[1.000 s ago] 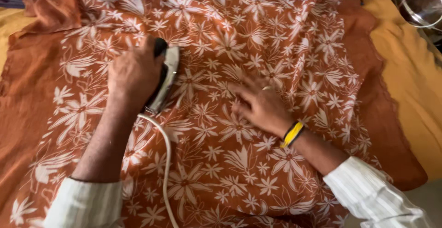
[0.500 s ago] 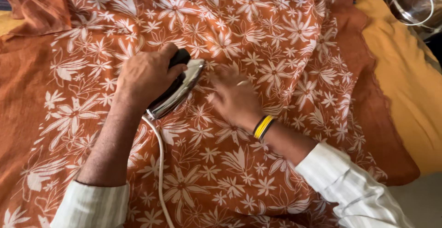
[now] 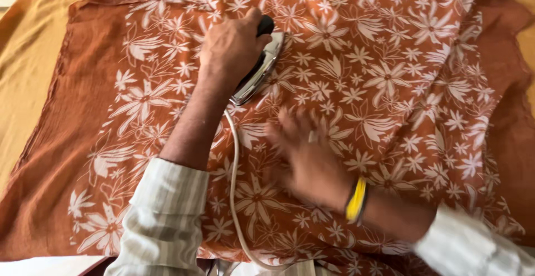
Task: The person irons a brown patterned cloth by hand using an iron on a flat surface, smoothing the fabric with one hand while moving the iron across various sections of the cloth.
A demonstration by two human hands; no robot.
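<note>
At about eleven o'clock from the middle of my view, the iron point(image 3: 261, 64) sits flat on the rust-orange floral cloth point(image 3: 390, 86), its bright soleplate edge showing and its nose pointing toward one o'clock. My left hand point(image 3: 231, 47) is wrapped tight over the black handle, wrist bent a little, forearm running down toward seven o'clock into a rolled striped sleeve point(image 3: 164, 220). The white cord point(image 3: 233, 170) trails from the heel of the iron toward six o'clock, between my arms. I judge this as the pressing stroke itself, with the smoothing hand working beside it; the next pass calls for flat cloth ahead of the nose and fingers kept off the hot plate. My right hand point(image 3: 304, 153) lies at five o'clock from the iron, near but not touching it, blurred, fingers spread flat on the cloth, holding nothing. A yellow wristband point(image 3: 355, 199) circles that wrist. Beneath the cloth a mustard-yellow sheet point(image 3: 33, 47) shows at nine o'clock.
</note>
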